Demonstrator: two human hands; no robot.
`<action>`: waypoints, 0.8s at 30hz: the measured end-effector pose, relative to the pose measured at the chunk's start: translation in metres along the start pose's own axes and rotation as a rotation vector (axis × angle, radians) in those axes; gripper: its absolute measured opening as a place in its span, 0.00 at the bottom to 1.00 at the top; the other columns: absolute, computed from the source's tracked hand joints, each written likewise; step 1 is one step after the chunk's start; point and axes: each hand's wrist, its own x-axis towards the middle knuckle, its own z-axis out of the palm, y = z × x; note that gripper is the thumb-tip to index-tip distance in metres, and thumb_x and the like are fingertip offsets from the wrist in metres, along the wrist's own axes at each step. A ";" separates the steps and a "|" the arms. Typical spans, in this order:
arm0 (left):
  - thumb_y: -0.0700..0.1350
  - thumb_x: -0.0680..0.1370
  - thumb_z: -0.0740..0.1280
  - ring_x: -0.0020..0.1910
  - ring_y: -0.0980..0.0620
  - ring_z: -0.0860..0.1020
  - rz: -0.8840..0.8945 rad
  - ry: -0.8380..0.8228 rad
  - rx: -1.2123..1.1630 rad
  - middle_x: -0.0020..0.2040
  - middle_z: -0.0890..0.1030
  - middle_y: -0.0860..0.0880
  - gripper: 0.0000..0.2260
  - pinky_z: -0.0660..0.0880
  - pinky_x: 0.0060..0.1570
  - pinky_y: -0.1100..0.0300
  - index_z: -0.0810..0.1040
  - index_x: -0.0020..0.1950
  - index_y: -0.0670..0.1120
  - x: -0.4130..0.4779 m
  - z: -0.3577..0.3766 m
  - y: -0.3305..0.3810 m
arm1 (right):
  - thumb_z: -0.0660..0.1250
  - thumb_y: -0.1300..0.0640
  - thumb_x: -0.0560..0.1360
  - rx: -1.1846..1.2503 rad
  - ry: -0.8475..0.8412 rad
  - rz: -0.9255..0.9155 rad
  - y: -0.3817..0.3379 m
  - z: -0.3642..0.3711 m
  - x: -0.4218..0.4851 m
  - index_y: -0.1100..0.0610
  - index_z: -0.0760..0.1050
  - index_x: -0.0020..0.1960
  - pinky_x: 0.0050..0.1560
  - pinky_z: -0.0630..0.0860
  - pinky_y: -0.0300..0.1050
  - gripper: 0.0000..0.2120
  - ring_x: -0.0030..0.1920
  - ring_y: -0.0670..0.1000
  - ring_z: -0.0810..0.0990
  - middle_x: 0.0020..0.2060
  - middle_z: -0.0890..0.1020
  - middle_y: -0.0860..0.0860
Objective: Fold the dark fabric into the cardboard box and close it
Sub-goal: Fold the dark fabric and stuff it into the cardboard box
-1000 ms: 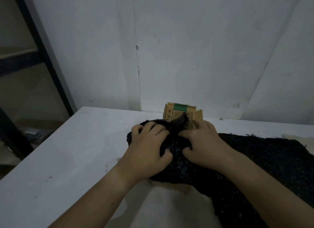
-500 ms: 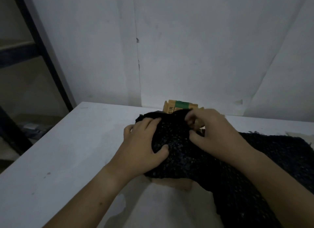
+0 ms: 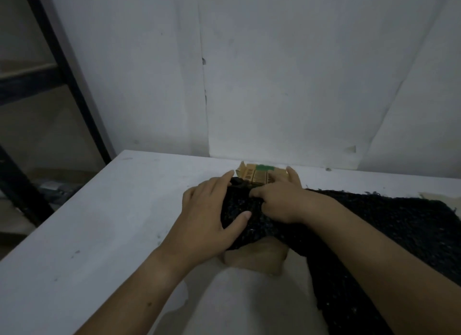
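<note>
Dark fabric point(image 3: 404, 225) covers cardboard box point(image 3: 257, 177), mostly hidden.

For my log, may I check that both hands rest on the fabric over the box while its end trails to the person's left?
No: the head view shows the fabric trailing to the right. The left hand and right hand do rest on it over the box.

We see dark print point(image 3: 248, 177) beside a green patch point(image 3: 265, 167) on the raised flap of the cardboard box point(image 3: 258, 179), but it is too blurred for us to read.
</note>
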 end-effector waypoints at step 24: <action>0.61 0.73 0.61 0.72 0.53 0.63 0.208 -0.054 0.237 0.61 0.74 0.58 0.23 0.45 0.72 0.54 0.79 0.63 0.52 0.017 -0.019 0.012 | 0.67 0.52 0.75 0.400 0.380 -0.046 0.054 -0.004 -0.066 0.42 0.73 0.65 0.51 0.73 0.38 0.19 0.54 0.42 0.76 0.60 0.77 0.41</action>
